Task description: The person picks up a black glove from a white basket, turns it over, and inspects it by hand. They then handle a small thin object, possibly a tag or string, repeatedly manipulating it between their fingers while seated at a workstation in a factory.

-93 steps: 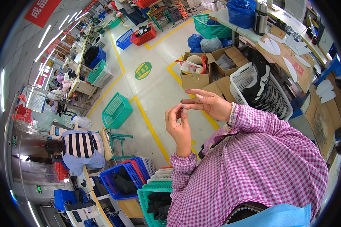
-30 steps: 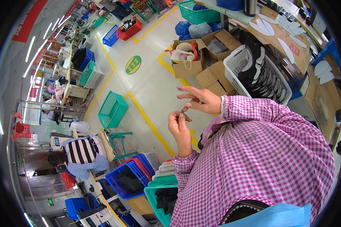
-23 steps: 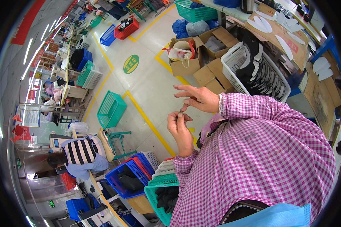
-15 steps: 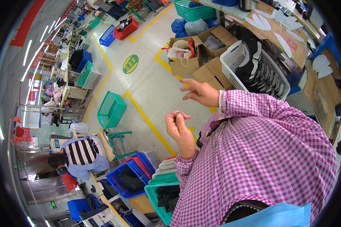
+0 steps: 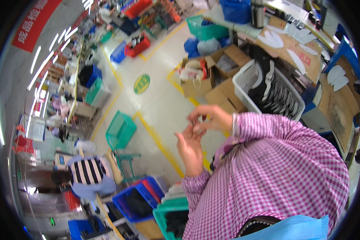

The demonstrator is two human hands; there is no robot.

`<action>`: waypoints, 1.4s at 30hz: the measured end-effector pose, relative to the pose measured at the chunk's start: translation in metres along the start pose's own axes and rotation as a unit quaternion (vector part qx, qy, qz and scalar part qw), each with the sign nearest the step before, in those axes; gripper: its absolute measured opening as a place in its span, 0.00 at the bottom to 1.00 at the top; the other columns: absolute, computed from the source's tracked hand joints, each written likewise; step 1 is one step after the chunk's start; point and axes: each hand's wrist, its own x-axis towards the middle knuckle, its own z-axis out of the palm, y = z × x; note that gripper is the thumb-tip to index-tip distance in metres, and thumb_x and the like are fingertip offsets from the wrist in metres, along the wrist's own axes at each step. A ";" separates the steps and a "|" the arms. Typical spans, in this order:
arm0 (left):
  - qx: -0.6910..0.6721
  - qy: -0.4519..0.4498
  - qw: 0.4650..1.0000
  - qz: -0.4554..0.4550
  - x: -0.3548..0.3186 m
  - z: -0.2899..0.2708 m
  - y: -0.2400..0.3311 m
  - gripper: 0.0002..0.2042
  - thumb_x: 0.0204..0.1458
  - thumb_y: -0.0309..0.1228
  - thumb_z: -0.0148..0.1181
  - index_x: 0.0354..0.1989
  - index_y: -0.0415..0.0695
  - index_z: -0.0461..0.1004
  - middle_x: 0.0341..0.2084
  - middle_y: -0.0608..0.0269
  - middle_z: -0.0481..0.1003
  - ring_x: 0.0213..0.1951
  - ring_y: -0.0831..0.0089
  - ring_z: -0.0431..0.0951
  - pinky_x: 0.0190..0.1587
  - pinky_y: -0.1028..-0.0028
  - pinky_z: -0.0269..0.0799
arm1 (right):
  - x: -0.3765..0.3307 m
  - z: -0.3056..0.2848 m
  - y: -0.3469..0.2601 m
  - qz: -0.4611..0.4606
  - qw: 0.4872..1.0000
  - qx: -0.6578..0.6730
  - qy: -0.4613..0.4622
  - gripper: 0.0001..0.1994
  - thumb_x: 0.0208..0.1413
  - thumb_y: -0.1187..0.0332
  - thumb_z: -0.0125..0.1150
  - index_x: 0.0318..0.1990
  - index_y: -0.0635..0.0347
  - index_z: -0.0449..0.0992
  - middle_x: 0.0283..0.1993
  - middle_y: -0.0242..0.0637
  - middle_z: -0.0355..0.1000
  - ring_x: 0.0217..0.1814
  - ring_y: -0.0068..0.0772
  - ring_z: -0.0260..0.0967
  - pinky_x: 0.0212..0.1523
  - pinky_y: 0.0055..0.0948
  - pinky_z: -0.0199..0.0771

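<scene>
In front of my checked pink-and-white smock (image 5: 284, 172), my two hands meet above the floor. My left hand (image 5: 191, 152) is turned palm up, its thumb standing apart from the fingers. Over its fingertips bends my right hand (image 5: 217, 118), thumb and forefinger curled in toward them. Motion blur and the overlap hide whether anything small lies between the right fingers. No larger object is in either hand.
At the right, a white basket (image 5: 244, 94) holds stacked black pieces beside open cardboard boxes (image 5: 198, 88). White cut shapes (image 5: 296, 60) lie on a bench. A green basket (image 5: 122, 130) sits at left, near a seated person in stripes (image 5: 90, 172). Filled crates (image 5: 134, 202) stand at lower left.
My right hand has come down to my left hand, its spread fingers now curled. My left hand has opened from a closed pinch. The whole view has shifted slightly.
</scene>
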 end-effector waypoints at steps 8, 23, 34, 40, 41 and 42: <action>0.053 -0.044 0.997 -0.021 -0.007 0.021 -0.003 0.37 0.60 0.58 0.34 0.62 0.33 0.56 0.55 0.49 0.67 0.55 0.58 0.67 0.56 0.61 0.62 | 0.004 -0.003 -0.013 0.167 0.977 0.131 0.018 0.09 0.54 0.64 0.64 0.35 0.61 0.78 0.30 0.27 0.75 0.32 0.17 0.71 0.34 0.22 0.73; 0.313 0.048 0.925 0.210 -0.016 0.007 0.001 0.14 0.60 0.34 0.48 0.44 0.33 0.68 0.40 0.52 0.72 0.43 0.65 0.72 0.50 0.66 0.66 | 0.023 0.006 0.018 0.227 0.967 0.113 0.017 0.21 0.58 0.53 0.56 0.23 0.62 0.73 0.17 0.32 0.68 0.22 0.24 0.66 0.27 0.27 0.67; 0.533 -0.054 0.737 0.413 0.015 0.033 0.018 0.24 0.57 0.37 0.52 0.58 0.36 0.60 0.60 0.44 0.60 0.61 0.52 0.61 0.63 0.59 0.54 | 0.060 0.025 0.024 0.185 0.968 0.068 -0.158 0.20 0.54 0.65 0.51 0.54 0.61 0.65 0.51 0.43 0.66 0.47 0.33 0.66 0.48 0.34 0.67; 0.725 -0.062 0.519 0.448 0.068 -0.025 -0.001 0.31 0.58 0.54 0.41 0.59 0.39 0.63 0.61 0.46 0.59 0.64 0.48 0.56 0.65 0.53 0.46 | 0.057 0.044 0.013 0.217 0.881 0.393 -0.148 0.29 0.60 0.49 0.37 0.64 0.57 0.54 0.64 0.40 0.54 0.64 0.34 0.51 0.63 0.35 0.51; 0.726 -0.009 0.522 0.447 0.079 -0.043 0.000 0.32 0.57 0.56 0.38 0.59 0.41 0.63 0.61 0.46 0.59 0.64 0.49 0.56 0.66 0.52 0.43 | 0.052 0.043 0.007 0.215 0.847 0.456 -0.165 0.31 0.61 0.47 0.35 0.65 0.56 0.52 0.67 0.40 0.52 0.67 0.35 0.49 0.65 0.35 0.48; 0.638 0.039 0.692 0.336 0.092 -0.068 0.016 0.34 0.57 0.57 0.38 0.61 0.40 0.61 0.62 0.47 0.57 0.66 0.51 0.53 0.66 0.51 0.40 | 0.047 0.041 0.000 0.209 0.811 0.514 -0.187 0.32 0.62 0.44 0.32 0.67 0.56 0.50 0.69 0.39 0.50 0.70 0.35 0.46 0.68 0.36 0.46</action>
